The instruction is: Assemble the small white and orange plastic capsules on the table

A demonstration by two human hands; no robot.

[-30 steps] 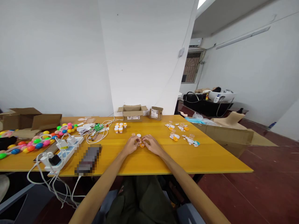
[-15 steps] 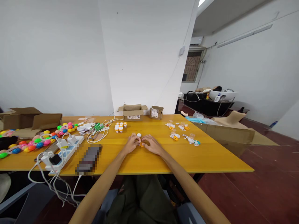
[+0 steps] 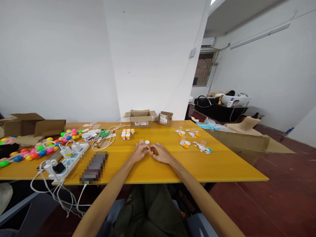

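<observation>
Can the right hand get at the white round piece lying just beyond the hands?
Probably yes: nothing is seen covering the white round piece or standing between it and the right hand, though that hand seems busy at the orange piece.

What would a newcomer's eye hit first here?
Probably the left hand and right hand, close together at a small orange part over the yellow table. Next, the bright multicoloured balls at far left, then the open cardboard box beyond the hands.

Power strip [image 3: 71,162] beside pixelated slab [image 3: 94,167], perhaps phone; colourful balls [image 3: 42,153] farther left; white basin [image 3: 238,101] far right.
</observation>
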